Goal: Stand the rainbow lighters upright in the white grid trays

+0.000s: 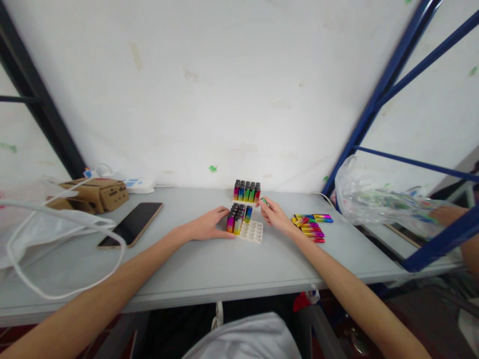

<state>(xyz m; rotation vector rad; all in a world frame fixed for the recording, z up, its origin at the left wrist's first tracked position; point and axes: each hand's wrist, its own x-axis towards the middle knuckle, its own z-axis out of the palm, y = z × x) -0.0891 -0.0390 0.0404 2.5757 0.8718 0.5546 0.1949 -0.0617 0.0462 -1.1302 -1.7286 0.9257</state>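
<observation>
A white tray [250,232] with round holes lies on the grey table, its left part filled with upright shiny lighters [235,217]. One blue-and-yellow lighter [248,214] stands a little apart from them. My left hand [213,224] rests at the tray's left side, thumb and fingers apart around its edge. Just right of the tray, my right hand [275,215] pinches a lighter [264,201] with green showing, tilted above the table. Behind, a second tray holds rows of upright lighters [247,190]. Loose lighters [311,227] lie in a pile right of my right hand.
A black phone [131,225] lies at left, near a cardboard box [98,194], a white cable [56,296] and plastic bags. Blue metal posts [374,107] rise on the right, by a clear plastic bag [377,197]. Another person's arm [470,249] shows at far right.
</observation>
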